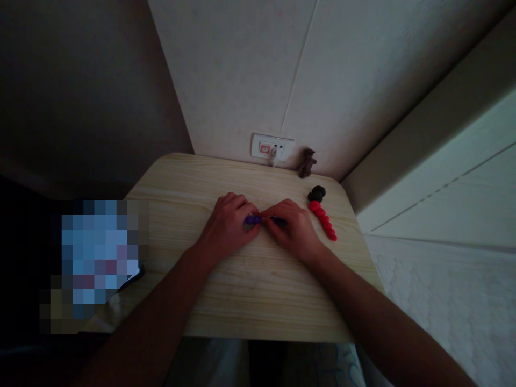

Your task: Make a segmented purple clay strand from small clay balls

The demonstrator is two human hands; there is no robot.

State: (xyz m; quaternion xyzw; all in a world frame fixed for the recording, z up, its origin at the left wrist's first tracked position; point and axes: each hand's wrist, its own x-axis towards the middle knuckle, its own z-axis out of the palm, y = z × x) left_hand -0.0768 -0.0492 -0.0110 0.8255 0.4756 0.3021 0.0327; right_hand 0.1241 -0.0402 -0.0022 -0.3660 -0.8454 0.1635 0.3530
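Note:
At the middle of the table, my left hand (234, 221) is closed around the left part of a purple piece of modelling clay (252, 220). My right hand (293, 226) pinches the same clay from the other side, its thumb and fingertips meeting close to my left ones. A bit of the dark purple shows under the right fingers, while most of the piece is hidden. To the right of my right hand lies a row of red clay lumps (322, 219), tapering toward me. Black clay lumps (316, 194) touch its far end.
A small brown figure (307, 163) stands at the back edge of the wooden table (242, 301), by the wall. A socket (272, 147) with a white plug is behind it to the left. A blurred-out screen (97, 252) is at the left edge.

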